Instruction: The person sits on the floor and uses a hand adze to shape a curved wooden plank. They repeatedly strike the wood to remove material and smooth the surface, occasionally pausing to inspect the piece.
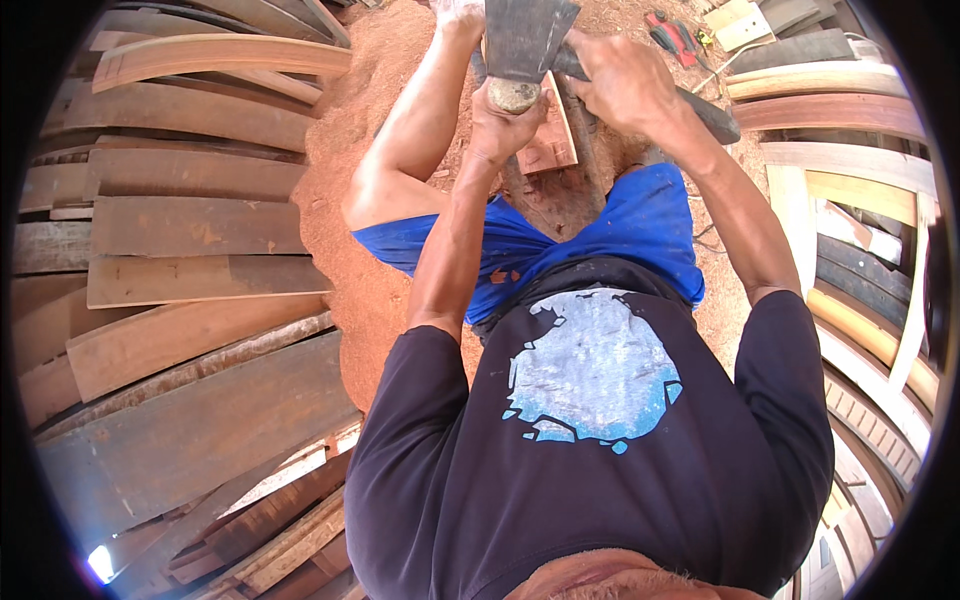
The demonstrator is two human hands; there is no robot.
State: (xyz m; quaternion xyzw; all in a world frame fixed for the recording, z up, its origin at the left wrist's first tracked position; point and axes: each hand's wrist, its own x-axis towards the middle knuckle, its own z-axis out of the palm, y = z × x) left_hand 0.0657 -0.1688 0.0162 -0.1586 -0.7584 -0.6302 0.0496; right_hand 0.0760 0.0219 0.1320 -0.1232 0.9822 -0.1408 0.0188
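Sawdust floor [340, 150] between stacked planks [190, 225]. Left hand [505, 125] clamped on hatchet [525, 40] handle; right hand [620, 80] closed around dark bar [715, 118] above wood block [552, 140].

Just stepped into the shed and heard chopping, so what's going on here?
A person in a dark shirt and blue shorts is bent over a small reddish wood block on the sawdust-covered ground. The left hand grips the wooden handle of a broad metal blade held above the block. The right hand grips a dark bar-like piece beside it. Stacks of planks lie to the left, curved wood pieces to the right.
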